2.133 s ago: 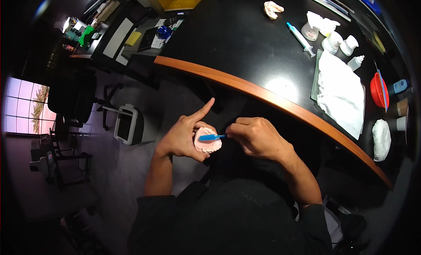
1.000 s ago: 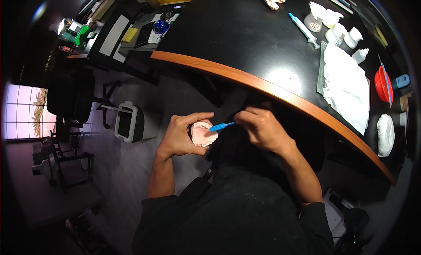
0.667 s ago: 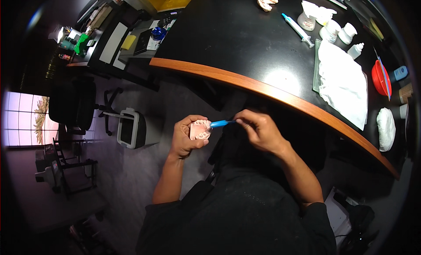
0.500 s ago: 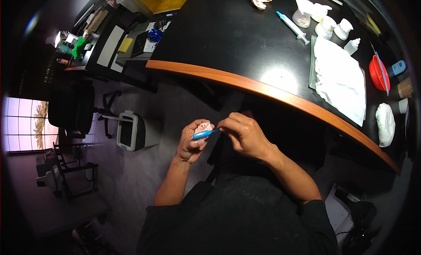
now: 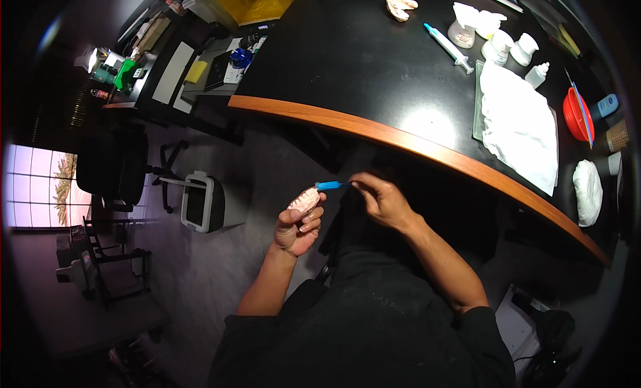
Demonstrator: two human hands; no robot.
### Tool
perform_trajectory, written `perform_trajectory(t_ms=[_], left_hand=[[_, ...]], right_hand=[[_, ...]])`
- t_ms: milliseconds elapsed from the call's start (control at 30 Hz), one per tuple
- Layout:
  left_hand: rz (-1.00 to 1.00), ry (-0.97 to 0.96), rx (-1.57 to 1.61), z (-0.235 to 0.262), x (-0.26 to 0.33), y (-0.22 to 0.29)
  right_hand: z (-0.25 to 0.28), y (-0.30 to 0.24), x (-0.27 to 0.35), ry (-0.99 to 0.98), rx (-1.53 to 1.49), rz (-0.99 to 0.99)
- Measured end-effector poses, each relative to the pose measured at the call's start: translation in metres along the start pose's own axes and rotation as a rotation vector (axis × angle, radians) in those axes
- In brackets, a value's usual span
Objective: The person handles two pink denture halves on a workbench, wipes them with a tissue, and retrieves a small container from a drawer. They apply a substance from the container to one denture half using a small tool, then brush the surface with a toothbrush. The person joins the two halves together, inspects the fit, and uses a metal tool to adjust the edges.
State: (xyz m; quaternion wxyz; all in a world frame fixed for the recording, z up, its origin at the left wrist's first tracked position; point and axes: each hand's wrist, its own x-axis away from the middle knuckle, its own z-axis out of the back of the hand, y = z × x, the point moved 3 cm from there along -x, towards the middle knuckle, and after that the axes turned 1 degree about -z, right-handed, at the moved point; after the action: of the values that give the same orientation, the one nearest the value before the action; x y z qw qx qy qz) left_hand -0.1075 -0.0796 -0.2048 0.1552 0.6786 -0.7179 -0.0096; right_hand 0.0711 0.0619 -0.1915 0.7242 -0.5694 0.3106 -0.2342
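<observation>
My left hand (image 5: 298, 233) is closed around a pale pink-white dental cast (image 5: 305, 201), its row of teeth showing above the fingers. Between the fingertips of my right hand (image 5: 384, 200) is the thin dark end of a slim tool with a wide blue end (image 5: 328, 186). That blue end looks ribbed, and its tip lies at the upper right edge of the cast; whether it touches, I cannot tell. Both hands are in front of my body, short of the table edge. A second dental cast (image 5: 400, 6) rests on the far part of the black table (image 5: 334, 61).
On the table are a blue-and-white syringe (image 5: 449, 49), several white bottles (image 5: 497, 46), a white cloth (image 5: 517, 124) over a glass plate, a red bowl (image 5: 577, 114) and a white wrapped lump (image 5: 587, 193). A bin (image 5: 199, 202) and an office chair (image 5: 113, 158) stand at left.
The cast has turned in my left hand, so more of its teeth show. The blue tool end has moved up and right, from across the cast to its edge; my right hand has shifted slightly right.
</observation>
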Motion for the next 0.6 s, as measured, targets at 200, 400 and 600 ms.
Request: perform_trajectory(t_ms=[200, 400, 600], left_hand=[[-0.188, 0.125, -0.433, -0.003, 0.001, 0.01], [-0.361, 0.1, -0.654, -0.047, -0.002, 0.019], [-0.526, 0.0, -1.049, -0.109, -0.019, 0.015]], right_hand=[[0.015, -0.081, 0.007, 0.004, 0.231, 0.112], [0.073, -0.17, -0.027, 0.119, 0.65, 0.235], [0.104, -0.135, -0.083, 0.216, 1.233, 0.163]])
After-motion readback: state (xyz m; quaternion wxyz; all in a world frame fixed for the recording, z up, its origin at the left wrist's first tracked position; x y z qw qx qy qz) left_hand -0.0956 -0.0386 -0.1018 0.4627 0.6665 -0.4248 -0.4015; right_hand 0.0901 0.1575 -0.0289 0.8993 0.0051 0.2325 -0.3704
